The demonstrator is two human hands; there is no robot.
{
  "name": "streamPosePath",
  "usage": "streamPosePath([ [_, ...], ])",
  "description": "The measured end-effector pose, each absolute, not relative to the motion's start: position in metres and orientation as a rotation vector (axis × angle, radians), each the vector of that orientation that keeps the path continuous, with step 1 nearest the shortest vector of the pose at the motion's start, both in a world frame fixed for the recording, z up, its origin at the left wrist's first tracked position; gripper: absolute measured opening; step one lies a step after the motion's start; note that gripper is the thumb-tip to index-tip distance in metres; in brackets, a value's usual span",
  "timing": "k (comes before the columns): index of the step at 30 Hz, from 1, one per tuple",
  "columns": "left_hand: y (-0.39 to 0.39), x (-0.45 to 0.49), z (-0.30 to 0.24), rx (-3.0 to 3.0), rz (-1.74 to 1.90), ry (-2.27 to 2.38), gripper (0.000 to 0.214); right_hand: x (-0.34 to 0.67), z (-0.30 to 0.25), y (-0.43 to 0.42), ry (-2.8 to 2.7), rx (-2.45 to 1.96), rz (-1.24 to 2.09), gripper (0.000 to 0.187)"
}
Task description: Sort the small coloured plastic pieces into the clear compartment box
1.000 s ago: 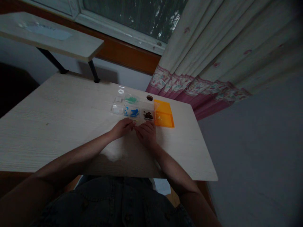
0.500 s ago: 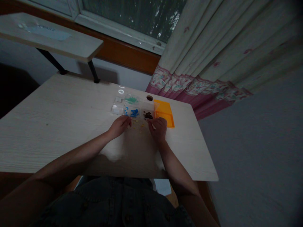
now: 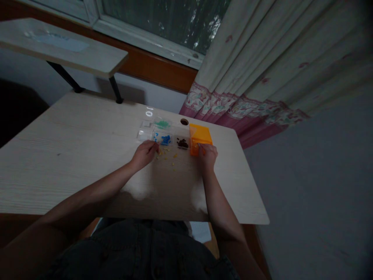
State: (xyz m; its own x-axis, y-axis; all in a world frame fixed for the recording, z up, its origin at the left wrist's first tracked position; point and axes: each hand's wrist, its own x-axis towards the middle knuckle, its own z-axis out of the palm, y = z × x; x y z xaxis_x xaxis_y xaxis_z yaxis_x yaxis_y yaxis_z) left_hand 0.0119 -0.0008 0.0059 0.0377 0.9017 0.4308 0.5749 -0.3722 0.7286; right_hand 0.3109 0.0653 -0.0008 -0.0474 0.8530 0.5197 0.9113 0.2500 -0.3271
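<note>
Pale wooden table [image 3: 87, 163]: clear boxes [image 3: 142, 136] sit toward the far edge, orange box [image 3: 201, 133] just right of them; yellow bits [image 3: 175, 155] lie scattered in front; black-legged shelf [image 3: 100, 64] stands rear left.

Single head-worn view, aimed forward-down past torso [image 3: 151, 249]; left hand [image 3: 145, 153], right hand [image 3: 208, 156] framed small; desk [image 3: 87, 132], window [image 3: 163, 21] included.

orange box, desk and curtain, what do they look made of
Orange box: probably smooth plastic, judging by its even bright color and thin straight walls.
Desk: wood or wood-look laminate, pale and low-sheen, with fine grain lines.
Curtain: matte fabric, by its soft folds; fiber unclear.
</note>
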Motion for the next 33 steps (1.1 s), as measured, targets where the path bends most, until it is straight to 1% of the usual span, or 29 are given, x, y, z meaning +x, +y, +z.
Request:
streamPosePath([
  [4, 0.001, 0.006, 0.010, 2.111, 1.213, 1.616, 0.040, 0.311, -0.001, 0.066, -1.863, -1.598, -0.083, 0.033],
  [8, -0.001, -0.001, 0.015, 2.400, 0.907, 1.669, 0.042, 0.310, -0.001, 0.065, -1.852, -1.580, -0.067, 0.034],
  [11, -0.004, 0.000, 0.015, 2.478, 0.656, 1.630, 0.048, 0.309, -0.002, 0.065, -1.847, -1.567, -0.047, 0.034],
  [15, -0.007, 0.008, 0.010, 2.421, 0.531, 1.608, 0.050, 0.309, -0.002, 0.066, -1.854, -1.566, -0.012, 0.035],
  [21, -0.011, 0.018, 0.006, 2.296, 0.695, 1.644, 0.034, 0.306, -0.001, 0.065, -1.887, -1.530, -0.004, 0.036],
  [24, -0.012, 0.020, 0.007, 2.250, 0.719, 1.638, 0.030, 0.304, 0.000, 0.063, -1.894, -1.526, -0.019, 0.034],
  [28, -0.013, 0.023, 0.008, 2.219, 0.744, 1.526, 0.032, 0.291, 0.007, 0.053, -1.959, -1.435, -0.061, 0.029],
  [33, -0.014, 0.031, 0.008, 1.921, 0.903, 1.281, 0.043, 0.255, 0.016, 0.025, -2.175, -1.006, -0.035, 0.021],
])
